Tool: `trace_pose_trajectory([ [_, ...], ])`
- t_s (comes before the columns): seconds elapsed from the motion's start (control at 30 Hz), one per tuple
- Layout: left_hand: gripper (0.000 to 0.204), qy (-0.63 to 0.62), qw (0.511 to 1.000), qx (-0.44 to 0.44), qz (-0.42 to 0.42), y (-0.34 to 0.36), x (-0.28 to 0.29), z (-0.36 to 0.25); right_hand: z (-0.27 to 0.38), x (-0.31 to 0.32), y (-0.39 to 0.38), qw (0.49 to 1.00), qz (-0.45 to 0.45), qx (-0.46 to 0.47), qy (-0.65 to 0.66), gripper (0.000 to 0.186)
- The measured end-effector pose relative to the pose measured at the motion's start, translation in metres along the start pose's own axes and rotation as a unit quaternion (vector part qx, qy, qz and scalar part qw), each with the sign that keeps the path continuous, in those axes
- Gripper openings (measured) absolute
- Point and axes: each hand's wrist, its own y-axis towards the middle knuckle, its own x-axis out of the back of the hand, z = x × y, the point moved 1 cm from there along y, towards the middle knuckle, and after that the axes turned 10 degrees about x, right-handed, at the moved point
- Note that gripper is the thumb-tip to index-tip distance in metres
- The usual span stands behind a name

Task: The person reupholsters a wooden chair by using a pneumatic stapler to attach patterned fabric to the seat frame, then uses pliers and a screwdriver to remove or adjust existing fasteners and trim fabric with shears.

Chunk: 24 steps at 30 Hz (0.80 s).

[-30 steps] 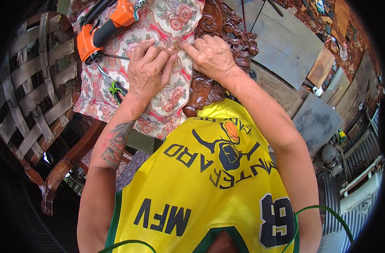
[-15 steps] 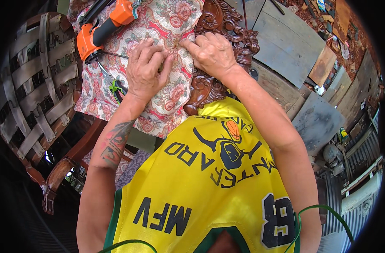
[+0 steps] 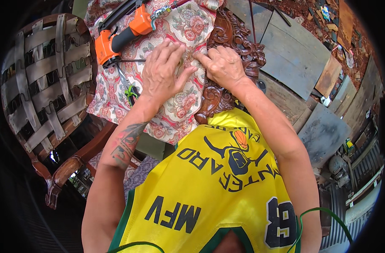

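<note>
Floral upholstery fabric [image 3: 188, 99], red and cream, lies over a piece of furniture with a dark carved wooden frame [image 3: 220, 99]. My left hand [image 3: 165, 69] rests flat on the cloth, fingers stretched forward and thumb apart. Just right of it, my right hand [image 3: 224, 65] is closed, pinching the fabric's edge beside the carving. An orange and black staple gun [image 3: 135, 31] lies on the cloth beyond my left hand, a hose at its end. Pliers [image 3: 131, 93] with green on the handles lie left of my left wrist, partly hidden.
At the left stands a wooden chair frame with woven webbing straps [image 3: 53, 80] and a curved armrest [image 3: 68, 168]. Boards and a grey panel [image 3: 293, 55] cover the ground at the right, with reddish debris [image 3: 310, 12] beyond. A round metal object [image 3: 338, 162] sits at the lower right.
The whole view has shifted, so things appear farther right and slightly lower. My left hand has flattened, its fingers straightening. My right hand keeps its pinch on the fabric edge.
</note>
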Motion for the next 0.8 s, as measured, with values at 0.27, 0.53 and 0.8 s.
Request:
trace_pose_trajectory([
  [0.27, 0.03, -0.006, 1.0, 0.025, 0.017, -0.035, -0.004, -0.002, -0.001, -0.001, 0.001, 1.0, 0.012, 0.009, -0.014, 0.029],
  [0.53, 0.024, -0.019, 0.998, -0.044, 0.045, -0.037, 0.017, 0.012, -0.003, 0.002, 0.003, 1.0, -0.001, 0.025, -0.013, 0.04],
  [0.8, 0.018, 0.001, 0.996, 0.08, -0.028, -0.03, 0.038, 0.064, -0.005, 0.006, 0.002, 1.0, 0.008, 0.026, -0.003, 0.042],
])
